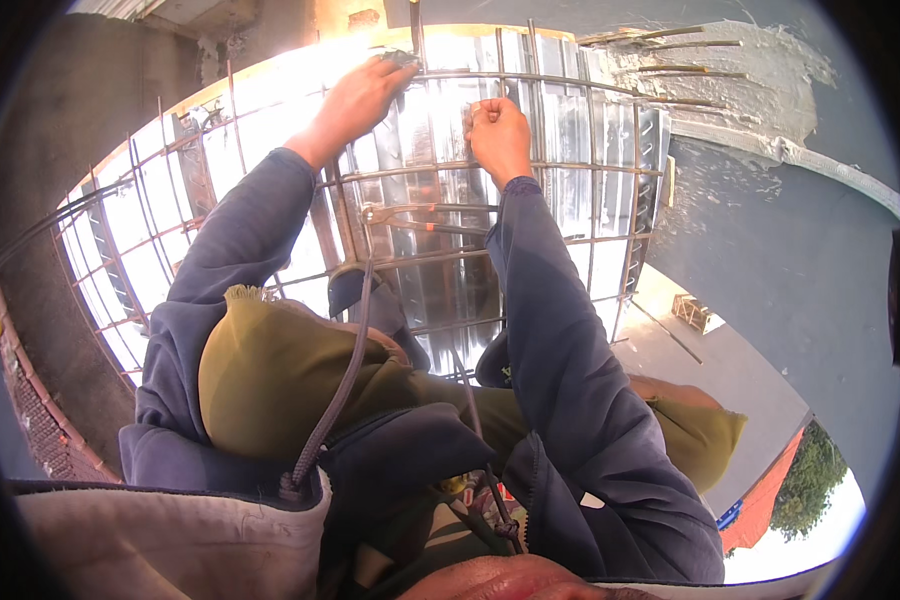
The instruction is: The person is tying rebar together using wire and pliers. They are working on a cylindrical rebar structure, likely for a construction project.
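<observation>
My left hand reaches to the far side of a rebar mat, its fingertips at an upright bar beside a small dark piece. Whether the fingers grip that piece is unclear. My right hand is above the mat to the right, thumb and fingers pinched together; no held thing shows between them. Nearer to me, pincers with orange-red bands on their handles lie across the bars. My right sleeve covers their handle ends. Shiny ribbed metal decking lies under the bars.
Bar ends stick out over rough pale mortar at the upper right. A grey wall runs along the right side. Thin dark rods jut out at left. My shoe rests among the bars. Glare whitens the upper left decking.
</observation>
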Demonstrator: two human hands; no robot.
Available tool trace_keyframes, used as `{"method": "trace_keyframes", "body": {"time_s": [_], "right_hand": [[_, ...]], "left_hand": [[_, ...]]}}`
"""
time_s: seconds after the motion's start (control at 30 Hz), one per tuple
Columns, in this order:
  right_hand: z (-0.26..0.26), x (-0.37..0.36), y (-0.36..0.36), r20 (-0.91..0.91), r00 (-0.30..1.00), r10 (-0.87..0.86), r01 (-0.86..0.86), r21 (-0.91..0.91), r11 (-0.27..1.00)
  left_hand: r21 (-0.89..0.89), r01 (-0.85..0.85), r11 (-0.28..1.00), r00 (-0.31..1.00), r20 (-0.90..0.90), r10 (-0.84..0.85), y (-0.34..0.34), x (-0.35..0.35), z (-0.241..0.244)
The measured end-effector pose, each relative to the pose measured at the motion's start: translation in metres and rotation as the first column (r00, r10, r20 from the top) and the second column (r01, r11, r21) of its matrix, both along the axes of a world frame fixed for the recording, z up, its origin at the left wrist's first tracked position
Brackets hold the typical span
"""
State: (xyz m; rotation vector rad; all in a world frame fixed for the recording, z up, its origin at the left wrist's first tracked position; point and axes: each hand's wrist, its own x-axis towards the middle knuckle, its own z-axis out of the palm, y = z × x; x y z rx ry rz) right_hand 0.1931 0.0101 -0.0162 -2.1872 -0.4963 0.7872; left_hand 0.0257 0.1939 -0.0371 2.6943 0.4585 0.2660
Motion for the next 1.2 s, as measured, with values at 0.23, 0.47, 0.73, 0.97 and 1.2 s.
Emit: {"method": "trace_keyframes", "body": {"time_s": [0.23, 0.47, 0.73, 0.97, 1.2], "right_hand": [[-0.021, -0.023, 0.014, -0.035, 0.994, -0.102, 0.100, -0.053, 0.994], [-0.042, -0.039, 0.043, -0.232, 0.950, -0.206, 0.239, 0.123, 0.963], [-0.036, -0.034, 0.057, -0.433, 0.868, -0.242, 0.356, 0.204, 0.912], [-0.029, -0.025, 0.053, -0.505, 0.858, -0.091, 0.252, 0.259, 0.933], [-0.028, -0.012, 0.040, -0.555, 0.832, 0.029, 0.151, 0.276, 0.949]], "left_hand": [[0.114, -0.109, 0.988, 0.993, 0.055, 0.103, -0.014, -0.001, 0.006], [0.065, -0.315, 0.947, 0.945, -0.074, 0.319, -0.024, 0.008, 0.004], [0.016, -0.386, 0.922, 0.911, -0.149, 0.384, -0.032, 0.016, 0.010], [-0.183, -0.453, 0.872, 0.890, -0.154, 0.430, -0.025, 0.022, 0.008], [-0.257, -0.495, 0.830, 0.868, -0.109, 0.484, -0.026, 0.021, 0.007]]}}
